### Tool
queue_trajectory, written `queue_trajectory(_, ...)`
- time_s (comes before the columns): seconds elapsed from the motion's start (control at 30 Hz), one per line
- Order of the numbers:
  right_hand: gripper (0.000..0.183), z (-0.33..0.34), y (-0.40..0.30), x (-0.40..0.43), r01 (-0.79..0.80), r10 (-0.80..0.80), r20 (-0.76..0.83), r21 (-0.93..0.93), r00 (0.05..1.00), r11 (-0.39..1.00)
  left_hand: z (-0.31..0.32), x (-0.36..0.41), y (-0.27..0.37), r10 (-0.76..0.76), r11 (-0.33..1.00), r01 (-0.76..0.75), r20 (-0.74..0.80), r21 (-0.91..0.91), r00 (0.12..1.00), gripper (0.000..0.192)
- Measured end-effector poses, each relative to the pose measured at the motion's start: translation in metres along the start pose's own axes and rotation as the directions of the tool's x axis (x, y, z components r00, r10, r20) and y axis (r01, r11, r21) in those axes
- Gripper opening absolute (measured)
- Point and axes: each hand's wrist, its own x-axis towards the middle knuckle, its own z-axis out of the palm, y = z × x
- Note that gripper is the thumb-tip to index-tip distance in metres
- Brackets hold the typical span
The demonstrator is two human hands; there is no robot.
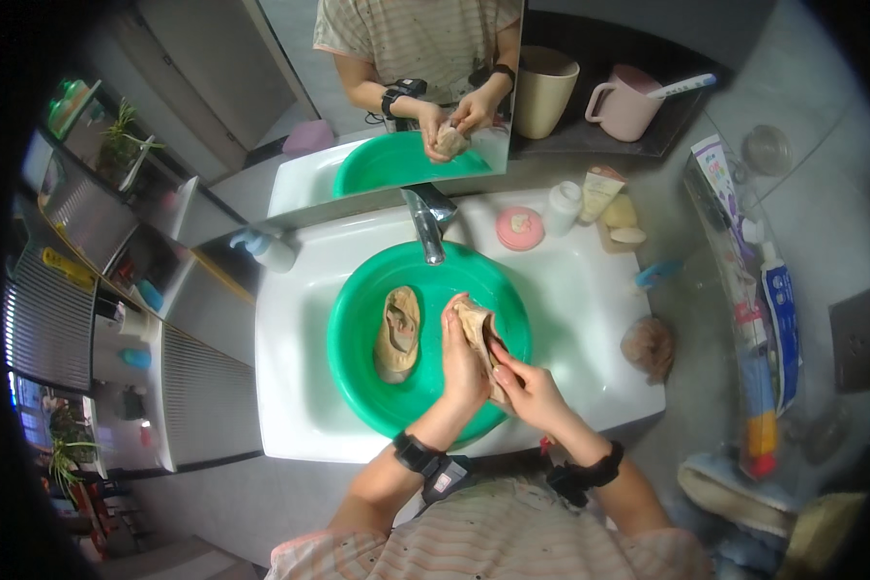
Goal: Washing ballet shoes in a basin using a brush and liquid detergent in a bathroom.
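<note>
Over the right part of a green plastic basin (342,377), my two hands hold a beige cloth shoe (473,319). My left hand (462,366) is wrapped along its left side, fingers partly hidden behind it. My right hand (528,390) grips its near right side, with the thumb and fingers at the opening. A second shoe (397,337), beige with a strap across the opening, lies in the left part of the basin. The basin sits in a white washbasin (297,362), under a chrome faucet (428,228). Whether the basin holds water I cannot tell.
A pump bottle (264,250) stands at the left rim. Along the back right are a pink round case (520,228), a white bottle (563,208), a tube (600,192) and soap (627,235). A brown bundle (647,349) sits at the right edge. A mirror (406,80) rises behind.
</note>
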Motion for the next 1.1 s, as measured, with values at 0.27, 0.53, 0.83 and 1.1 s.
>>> queue_trajectory(0.27, 0.036, -0.004, 0.009, 0.013, -0.031, 0.032, 0.006, -0.055, 0.999, 0.998, 0.002, 0.001, -0.009, -0.168, 0.98, 0.165, -0.017, -0.111, 0.986, 0.055)
queue_trajectory(0.53, 0.041, 0.003, -0.005, 0.001, -0.039, 0.038, 0.024, 0.031, 0.999, 0.999, 0.005, 0.006, 0.008, -0.006, 0.997, -0.001, -0.092, -0.072, 0.996, 0.049)
queue_trajectory(0.83, 0.041, -0.005, -0.002, 0.012, -0.08, 0.083, 0.031, -0.107, 0.996, 0.991, -0.003, 0.001, -0.007, -0.169, 0.976, 0.167, 0.004, -0.14, 0.986, 0.058)
queue_trajectory(1.1, 0.04, -0.024, -0.027, -0.006, -0.421, 0.376, 0.28, 0.12, 0.883, 0.899, -0.014, 0.02, 0.014, 0.101, 0.993, -0.106, 0.091, 0.043, 0.991, 0.053)
